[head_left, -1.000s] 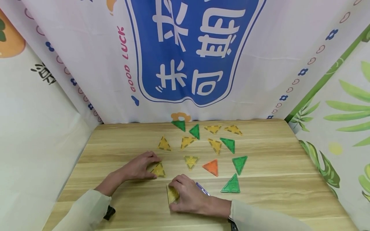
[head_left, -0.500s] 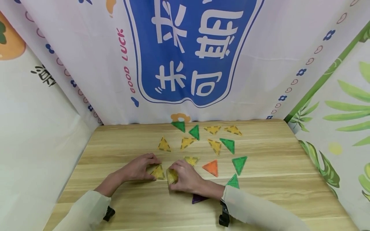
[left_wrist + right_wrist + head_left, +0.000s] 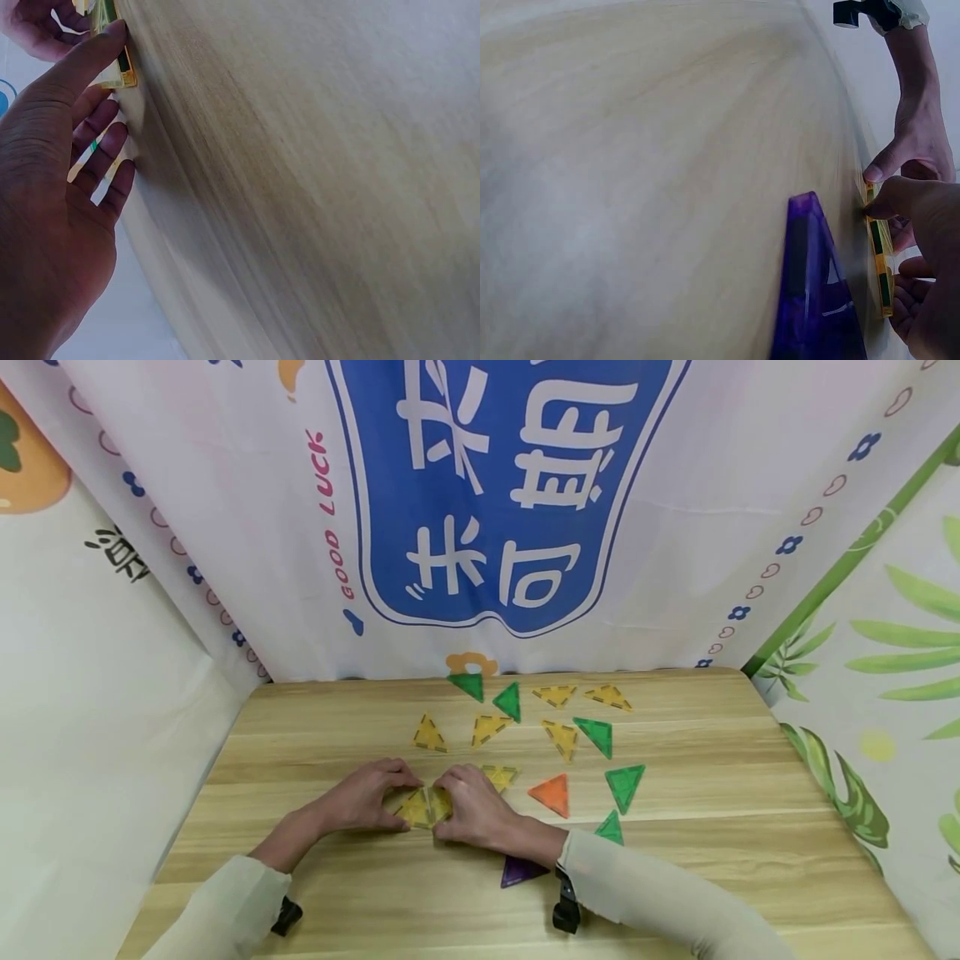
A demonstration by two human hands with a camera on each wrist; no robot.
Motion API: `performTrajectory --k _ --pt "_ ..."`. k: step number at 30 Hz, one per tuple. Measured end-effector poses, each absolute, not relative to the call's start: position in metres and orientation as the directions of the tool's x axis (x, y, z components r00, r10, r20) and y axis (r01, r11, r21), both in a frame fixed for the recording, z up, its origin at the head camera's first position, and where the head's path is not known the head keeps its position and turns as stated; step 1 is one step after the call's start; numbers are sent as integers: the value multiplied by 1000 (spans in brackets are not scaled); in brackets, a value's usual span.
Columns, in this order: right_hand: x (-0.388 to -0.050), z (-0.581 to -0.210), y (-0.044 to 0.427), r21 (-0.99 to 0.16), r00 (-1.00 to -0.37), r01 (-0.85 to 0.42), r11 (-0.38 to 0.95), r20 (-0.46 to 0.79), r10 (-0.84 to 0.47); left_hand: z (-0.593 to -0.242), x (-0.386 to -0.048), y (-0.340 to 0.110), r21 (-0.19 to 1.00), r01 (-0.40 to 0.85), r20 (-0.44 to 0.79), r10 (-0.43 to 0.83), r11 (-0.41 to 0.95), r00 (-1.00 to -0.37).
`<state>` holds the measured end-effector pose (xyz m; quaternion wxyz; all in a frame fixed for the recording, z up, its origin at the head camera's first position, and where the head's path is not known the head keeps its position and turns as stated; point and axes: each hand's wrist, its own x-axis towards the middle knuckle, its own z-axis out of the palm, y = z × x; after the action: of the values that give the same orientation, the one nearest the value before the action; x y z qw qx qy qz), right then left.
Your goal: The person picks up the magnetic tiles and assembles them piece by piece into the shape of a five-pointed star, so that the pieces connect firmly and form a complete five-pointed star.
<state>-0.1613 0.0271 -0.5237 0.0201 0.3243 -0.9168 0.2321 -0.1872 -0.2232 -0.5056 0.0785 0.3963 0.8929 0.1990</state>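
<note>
My left hand [image 3: 369, 795] pinches a yellow triangular tile [image 3: 412, 811] between thumb and fingers on the tabletop. Against it from the right, my right hand [image 3: 477, 810] grips another yellow tile [image 3: 440, 804], partly covered by the fingers. The two tiles' edges meet or nearly meet. In the left wrist view the left thumb lies on a yellow tile's edge [image 3: 129, 76]. The right wrist view shows both hands close together at a yellow tile [image 3: 880, 262]. Just behind the right hand lies one more yellow tile [image 3: 501, 777], partly hidden.
A purple tile [image 3: 521, 871] lies beneath my right forearm. An orange tile [image 3: 552, 795] and a green tile [image 3: 625, 787] are to the right; another green one [image 3: 611, 828] is partly covered by the sleeve. Several yellow and green tiles lie toward the table's [image 3: 300, 710] back edge.
My right hand has carried its yellow tile away from the front edge and slightly left, up to the left hand's tile. The purple tile has come into view. The left hand has barely moved.
</note>
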Motion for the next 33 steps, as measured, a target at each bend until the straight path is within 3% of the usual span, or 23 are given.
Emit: performTrajectory --k 10,15,22,33 --pt "-163 -524 25 -449 -779 -612 651 203 -593 -507 -187 -226 406 702 57 750 585 -659" --pt "-161 -520 35 -509 -776 -602 615 194 -600 -504 -186 -223 406 679 16 739 611 -674" --pt "-159 -512 66 -553 -697 -662 506 205 -687 -501 -184 -215 398 688 -6 752 607 -659" --pt "-144 -506 122 -550 -600 -691 468 75 -797 -501 -183 -208 400 723 -5 790 564 -613"
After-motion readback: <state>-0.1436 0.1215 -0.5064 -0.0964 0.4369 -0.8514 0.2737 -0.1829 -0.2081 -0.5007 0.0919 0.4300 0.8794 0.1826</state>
